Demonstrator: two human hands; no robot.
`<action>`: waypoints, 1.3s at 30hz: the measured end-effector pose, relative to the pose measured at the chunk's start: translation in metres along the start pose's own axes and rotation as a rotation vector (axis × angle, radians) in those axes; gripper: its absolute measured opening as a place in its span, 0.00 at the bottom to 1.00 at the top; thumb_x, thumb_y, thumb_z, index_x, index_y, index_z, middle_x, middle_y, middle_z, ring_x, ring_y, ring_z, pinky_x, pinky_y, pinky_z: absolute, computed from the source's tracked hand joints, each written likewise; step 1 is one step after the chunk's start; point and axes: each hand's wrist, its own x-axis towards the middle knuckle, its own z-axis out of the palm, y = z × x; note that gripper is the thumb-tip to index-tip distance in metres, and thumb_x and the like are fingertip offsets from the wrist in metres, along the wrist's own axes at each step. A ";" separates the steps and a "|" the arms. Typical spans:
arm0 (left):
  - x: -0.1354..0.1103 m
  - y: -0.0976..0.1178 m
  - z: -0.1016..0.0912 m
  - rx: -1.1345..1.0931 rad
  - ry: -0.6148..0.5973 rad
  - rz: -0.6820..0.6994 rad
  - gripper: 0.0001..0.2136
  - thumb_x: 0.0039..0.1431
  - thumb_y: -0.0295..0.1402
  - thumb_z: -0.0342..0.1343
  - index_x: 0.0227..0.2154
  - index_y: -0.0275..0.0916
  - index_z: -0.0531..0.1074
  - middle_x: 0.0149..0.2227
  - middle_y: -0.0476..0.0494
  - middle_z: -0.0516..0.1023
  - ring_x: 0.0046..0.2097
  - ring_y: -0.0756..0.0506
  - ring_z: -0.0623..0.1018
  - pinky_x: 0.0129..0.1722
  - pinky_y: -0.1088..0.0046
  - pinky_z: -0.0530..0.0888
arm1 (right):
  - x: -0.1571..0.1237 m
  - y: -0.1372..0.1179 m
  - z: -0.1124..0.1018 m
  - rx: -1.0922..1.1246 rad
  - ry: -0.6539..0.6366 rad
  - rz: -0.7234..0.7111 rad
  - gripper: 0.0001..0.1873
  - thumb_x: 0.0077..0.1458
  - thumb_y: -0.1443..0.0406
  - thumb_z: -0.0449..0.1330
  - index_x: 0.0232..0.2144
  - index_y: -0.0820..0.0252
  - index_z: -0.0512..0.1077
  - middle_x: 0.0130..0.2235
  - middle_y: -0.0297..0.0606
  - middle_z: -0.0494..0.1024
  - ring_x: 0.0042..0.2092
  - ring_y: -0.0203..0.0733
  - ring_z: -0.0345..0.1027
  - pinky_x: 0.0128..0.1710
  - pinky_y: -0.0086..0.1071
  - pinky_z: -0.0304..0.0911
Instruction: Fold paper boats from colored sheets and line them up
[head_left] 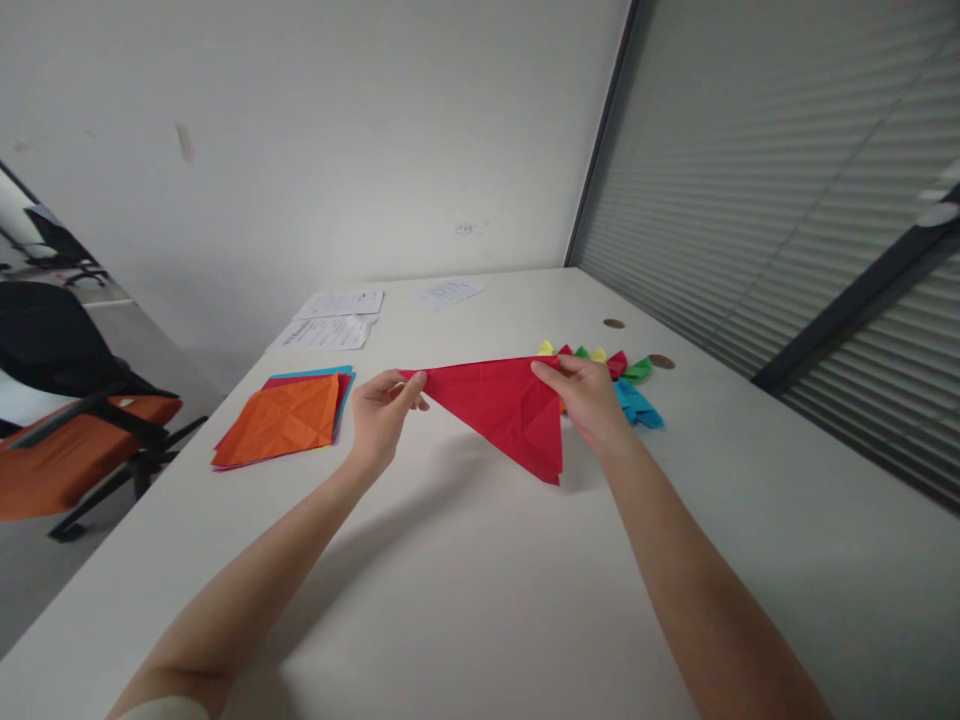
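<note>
A red sheet folded into a triangle (502, 410), paper or thin cloth, is stretched in the air above the table. My left hand (384, 405) pinches its narrow left corner between thumb and fingers. At the upper right corner, my right hand (589, 395) grips the folded top edge, thumb in front. The sheet's lower tip hangs down on the right side. Behind my right hand lies a row of small folded pieces in several colours, among them a green one (637, 371) and a blue one (639, 405); the hand and red sheet hide part of the row.
On the left of the white table (480, 610) lies a stack of coloured sheets, an orange sheet (281, 418) on top. Printed papers (330, 332) rest farther back. Two round brown spots (661, 361) mark the right side. An office chair (82, 410) stands left; blinds (780, 200) line the right.
</note>
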 end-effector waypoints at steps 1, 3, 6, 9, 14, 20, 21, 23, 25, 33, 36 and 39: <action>0.000 0.000 0.000 -0.002 -0.003 0.002 0.13 0.50 0.40 0.64 0.20 0.37 0.73 0.17 0.51 0.71 0.21 0.51 0.72 0.23 0.75 0.66 | 0.000 0.000 0.000 -0.007 0.000 -0.005 0.18 0.42 0.51 0.69 0.27 0.58 0.78 0.25 0.36 0.78 0.34 0.45 0.73 0.33 0.35 0.66; 0.000 -0.001 0.000 -0.004 -0.003 0.004 0.12 0.50 0.40 0.64 0.21 0.37 0.73 0.17 0.51 0.71 0.21 0.51 0.72 0.23 0.75 0.66 | 0.000 0.001 0.000 -0.008 -0.005 -0.006 0.17 0.42 0.51 0.69 0.28 0.58 0.79 0.25 0.35 0.78 0.34 0.45 0.73 0.34 0.35 0.66; 0.001 -0.002 0.000 -0.001 0.006 0.006 0.11 0.50 0.40 0.64 0.22 0.37 0.74 0.18 0.50 0.72 0.21 0.52 0.72 0.23 0.75 0.66 | 0.000 0.001 0.000 0.008 -0.012 0.001 0.15 0.43 0.52 0.69 0.27 0.58 0.78 0.26 0.35 0.78 0.33 0.44 0.73 0.34 0.35 0.66; 0.001 -0.002 0.000 -0.014 0.005 0.007 0.11 0.50 0.39 0.64 0.23 0.37 0.75 0.19 0.50 0.72 0.21 0.52 0.72 0.23 0.76 0.66 | 0.001 0.001 0.000 0.002 -0.014 0.003 0.15 0.43 0.52 0.69 0.27 0.58 0.78 0.25 0.35 0.78 0.33 0.44 0.73 0.34 0.35 0.67; 0.001 -0.003 0.001 -0.015 0.020 0.003 0.11 0.49 0.38 0.65 0.22 0.36 0.74 0.19 0.51 0.72 0.21 0.52 0.72 0.22 0.76 0.66 | 0.001 0.000 0.000 -0.037 -0.002 -0.023 0.17 0.42 0.50 0.69 0.27 0.58 0.78 0.25 0.36 0.78 0.33 0.44 0.73 0.33 0.35 0.66; 0.002 -0.004 0.001 -0.021 0.028 0.007 0.11 0.48 0.38 0.66 0.22 0.37 0.73 0.20 0.51 0.71 0.20 0.52 0.72 0.21 0.76 0.66 | 0.000 0.001 -0.001 -0.049 0.002 -0.021 0.18 0.42 0.50 0.69 0.27 0.58 0.78 0.24 0.35 0.77 0.33 0.45 0.73 0.32 0.35 0.66; 0.001 -0.004 0.001 -0.021 0.031 0.005 0.11 0.48 0.38 0.66 0.22 0.37 0.73 0.19 0.52 0.71 0.20 0.52 0.72 0.21 0.76 0.66 | 0.000 0.002 -0.001 -0.044 0.001 -0.021 0.18 0.42 0.50 0.69 0.27 0.58 0.78 0.24 0.35 0.77 0.33 0.45 0.73 0.32 0.35 0.66; 0.001 -0.003 0.001 -0.024 0.034 -0.003 0.11 0.47 0.38 0.66 0.22 0.37 0.73 0.19 0.52 0.71 0.20 0.52 0.72 0.21 0.76 0.66 | 0.000 0.002 -0.001 -0.033 0.002 -0.019 0.18 0.42 0.50 0.69 0.27 0.57 0.78 0.24 0.35 0.77 0.33 0.45 0.73 0.33 0.35 0.67; 0.001 -0.002 0.001 -0.032 0.027 -0.014 0.12 0.48 0.39 0.66 0.21 0.37 0.73 0.18 0.52 0.70 0.20 0.52 0.72 0.21 0.76 0.66 | 0.000 0.002 -0.001 -0.022 0.003 -0.016 0.17 0.42 0.50 0.69 0.27 0.57 0.78 0.25 0.35 0.77 0.34 0.45 0.73 0.33 0.35 0.67; -0.003 0.005 0.005 -0.038 -0.073 -0.068 0.13 0.48 0.40 0.65 0.21 0.36 0.73 0.17 0.51 0.70 0.20 0.52 0.72 0.23 0.76 0.68 | -0.001 0.001 0.000 0.002 -0.001 -0.002 0.15 0.44 0.52 0.69 0.28 0.57 0.79 0.26 0.35 0.79 0.34 0.44 0.73 0.35 0.35 0.67; -0.003 0.003 0.005 -0.036 -0.070 -0.074 0.13 0.48 0.41 0.65 0.20 0.36 0.73 0.16 0.52 0.69 0.20 0.51 0.72 0.23 0.75 0.69 | -0.001 0.001 0.000 0.000 -0.013 0.004 0.17 0.44 0.51 0.69 0.30 0.57 0.79 0.28 0.36 0.80 0.36 0.45 0.74 0.36 0.35 0.67; -0.002 0.000 0.005 -0.035 -0.067 -0.073 0.14 0.47 0.41 0.66 0.20 0.36 0.72 0.17 0.51 0.69 0.20 0.51 0.73 0.22 0.75 0.69 | -0.001 0.001 0.000 0.014 -0.018 0.010 0.17 0.43 0.51 0.69 0.30 0.57 0.79 0.30 0.36 0.80 0.36 0.45 0.74 0.37 0.36 0.68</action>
